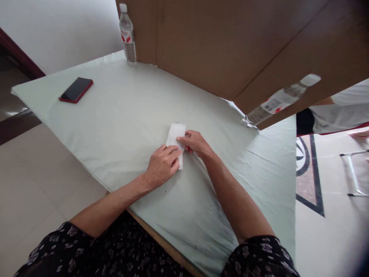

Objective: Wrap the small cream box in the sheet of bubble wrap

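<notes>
A folded white tissue [175,132] lies on the pale green tablecloth [123,115], its long side running away from me. My left hand [163,163] is closed on its near part, with curled fingers pressing across it. My right hand [196,142] pinches the tissue's right edge, thumb on top and the other fingers bent at the side. The two hands are close together, thumb near fingertips. Part of the tissue is hidden under my fingers.
A phone [76,90] in a red case lies at the left. Water bottles stand at the back [127,36] and at the right [276,103], against a large brown cardboard panel [201,42]. Beyond the table's right edge, part of a person [337,117] and a metal-framed stool [356,173] show.
</notes>
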The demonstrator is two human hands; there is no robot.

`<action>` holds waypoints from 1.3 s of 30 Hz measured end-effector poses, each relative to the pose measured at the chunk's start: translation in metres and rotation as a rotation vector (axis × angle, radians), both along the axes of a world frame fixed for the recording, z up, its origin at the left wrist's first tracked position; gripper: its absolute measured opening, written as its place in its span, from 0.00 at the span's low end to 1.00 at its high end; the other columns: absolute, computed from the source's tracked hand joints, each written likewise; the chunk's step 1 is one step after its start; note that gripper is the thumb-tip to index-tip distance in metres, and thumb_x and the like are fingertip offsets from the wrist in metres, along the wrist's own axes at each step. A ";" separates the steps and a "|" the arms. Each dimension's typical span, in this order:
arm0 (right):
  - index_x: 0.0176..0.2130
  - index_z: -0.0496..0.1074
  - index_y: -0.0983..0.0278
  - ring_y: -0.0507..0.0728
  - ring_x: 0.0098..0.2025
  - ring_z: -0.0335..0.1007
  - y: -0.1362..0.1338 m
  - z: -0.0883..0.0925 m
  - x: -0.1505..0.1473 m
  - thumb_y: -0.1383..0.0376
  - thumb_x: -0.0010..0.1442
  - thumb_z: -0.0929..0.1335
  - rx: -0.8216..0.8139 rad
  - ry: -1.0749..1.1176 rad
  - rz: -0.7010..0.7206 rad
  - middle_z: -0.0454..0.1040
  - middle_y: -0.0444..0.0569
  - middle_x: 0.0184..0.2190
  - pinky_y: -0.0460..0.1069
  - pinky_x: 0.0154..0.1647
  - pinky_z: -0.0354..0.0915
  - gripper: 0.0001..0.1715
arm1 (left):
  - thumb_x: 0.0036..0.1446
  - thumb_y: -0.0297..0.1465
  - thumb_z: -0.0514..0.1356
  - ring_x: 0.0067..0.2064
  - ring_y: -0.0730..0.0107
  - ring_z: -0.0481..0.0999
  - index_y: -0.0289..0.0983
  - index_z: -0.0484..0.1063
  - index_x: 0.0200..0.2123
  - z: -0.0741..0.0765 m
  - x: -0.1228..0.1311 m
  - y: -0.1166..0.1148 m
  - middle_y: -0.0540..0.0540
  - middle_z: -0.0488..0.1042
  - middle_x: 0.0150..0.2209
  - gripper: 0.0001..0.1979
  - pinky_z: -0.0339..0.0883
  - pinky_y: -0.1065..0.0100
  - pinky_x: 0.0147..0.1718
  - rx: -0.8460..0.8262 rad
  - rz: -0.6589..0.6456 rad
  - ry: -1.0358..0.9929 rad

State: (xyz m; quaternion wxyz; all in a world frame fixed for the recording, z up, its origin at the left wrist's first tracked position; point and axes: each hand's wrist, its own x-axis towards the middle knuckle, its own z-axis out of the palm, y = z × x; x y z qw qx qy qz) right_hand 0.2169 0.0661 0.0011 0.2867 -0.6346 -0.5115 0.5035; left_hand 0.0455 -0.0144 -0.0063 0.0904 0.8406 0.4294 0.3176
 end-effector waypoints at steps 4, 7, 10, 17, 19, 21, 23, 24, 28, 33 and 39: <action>0.26 0.67 0.63 0.46 0.15 0.51 0.006 0.000 0.000 0.61 0.49 0.73 0.032 0.038 0.075 0.59 0.35 0.12 0.44 0.15 0.47 0.12 | 0.58 0.21 0.55 0.44 0.59 0.75 0.37 0.77 0.46 0.000 0.001 0.001 0.42 0.80 0.47 0.16 0.72 0.57 0.46 -0.060 0.011 -0.057; 0.26 0.69 0.64 0.47 0.20 0.53 0.004 -0.003 -0.002 0.58 0.45 0.74 0.112 0.141 0.073 0.61 0.36 0.16 0.44 0.20 0.50 0.14 | 0.57 0.21 0.56 0.44 0.59 0.75 0.38 0.76 0.44 -0.001 0.001 0.002 0.43 0.80 0.45 0.15 0.71 0.58 0.47 -0.125 0.034 -0.105; 0.29 0.73 0.64 0.49 0.25 0.59 -0.002 -0.005 -0.005 0.55 0.44 0.74 0.182 0.243 0.044 0.68 0.40 0.22 0.45 0.25 0.57 0.17 | 0.56 0.22 0.56 0.43 0.59 0.75 0.38 0.75 0.43 -0.002 0.000 0.002 0.43 0.80 0.44 0.14 0.71 0.58 0.46 -0.164 0.039 -0.136; 0.36 0.75 0.63 0.54 0.36 0.70 -0.031 0.004 -0.010 0.54 0.51 0.74 0.321 0.376 0.092 0.76 0.45 0.33 0.50 0.42 0.67 0.17 | 0.55 0.25 0.59 0.50 0.57 0.73 0.37 0.72 0.47 -0.004 0.001 -0.003 0.39 0.73 0.49 0.15 0.69 0.57 0.52 -0.183 0.171 -0.199; 0.36 0.75 0.62 0.55 0.37 0.71 -0.042 0.007 -0.010 0.54 0.55 0.72 0.372 0.324 0.118 0.76 0.45 0.33 0.51 0.43 0.67 0.15 | 0.53 0.27 0.61 0.53 0.55 0.71 0.37 0.69 0.49 -0.005 0.001 -0.004 0.38 0.70 0.50 0.18 0.69 0.56 0.53 -0.181 0.243 -0.243; 0.36 0.75 0.62 0.56 0.38 0.72 -0.053 0.007 -0.010 0.55 0.58 0.71 0.444 0.202 0.132 0.76 0.45 0.33 0.51 0.44 0.67 0.13 | 0.52 0.27 0.63 0.55 0.54 0.69 0.37 0.65 0.52 -0.005 0.000 -0.004 0.38 0.69 0.51 0.23 0.68 0.54 0.54 -0.185 0.271 -0.280; 0.36 0.76 0.61 0.57 0.41 0.73 -0.065 0.005 -0.010 0.56 0.60 0.69 0.545 0.069 0.135 0.77 0.47 0.36 0.53 0.48 0.67 0.11 | 0.51 0.28 0.64 0.58 0.52 0.67 0.37 0.62 0.56 -0.006 -0.002 -0.003 0.36 0.68 0.53 0.28 0.66 0.52 0.56 -0.188 0.256 -0.292; 0.36 0.76 0.61 0.58 0.43 0.74 -0.070 0.003 -0.010 0.58 0.61 0.68 0.602 0.017 0.142 0.78 0.47 0.38 0.54 0.50 0.67 0.09 | 0.51 0.27 0.65 0.59 0.52 0.66 0.37 0.61 0.58 -0.006 -0.003 -0.002 0.36 0.67 0.55 0.30 0.65 0.52 0.57 -0.192 0.236 -0.288; 0.39 0.76 0.57 0.60 0.51 0.74 -0.087 -0.007 -0.009 0.66 0.60 0.66 0.761 -0.095 0.202 0.80 0.49 0.43 0.58 0.58 0.66 0.10 | 0.52 0.26 0.65 0.62 0.52 0.66 0.38 0.68 0.49 -0.003 -0.008 0.000 0.36 0.66 0.58 0.20 0.63 0.52 0.58 -0.265 0.140 -0.251; 0.46 0.76 0.56 0.61 0.56 0.73 -0.096 -0.013 0.001 0.65 0.62 0.65 0.821 -0.153 0.311 0.79 0.52 0.49 0.61 0.60 0.67 0.14 | 0.53 0.25 0.63 0.56 0.56 0.73 0.39 0.70 0.36 0.003 -0.021 0.003 0.40 0.75 0.51 0.07 0.66 0.54 0.55 -0.322 0.026 -0.203; 0.55 0.71 0.59 0.64 0.63 0.67 -0.098 -0.028 0.007 0.63 0.61 0.68 0.959 -0.230 0.427 0.74 0.59 0.56 0.65 0.64 0.63 0.23 | 0.51 0.24 0.62 0.64 0.53 0.68 0.38 0.70 0.49 0.002 -0.045 0.002 0.34 0.71 0.60 0.20 0.63 0.50 0.62 -0.246 -0.225 -0.156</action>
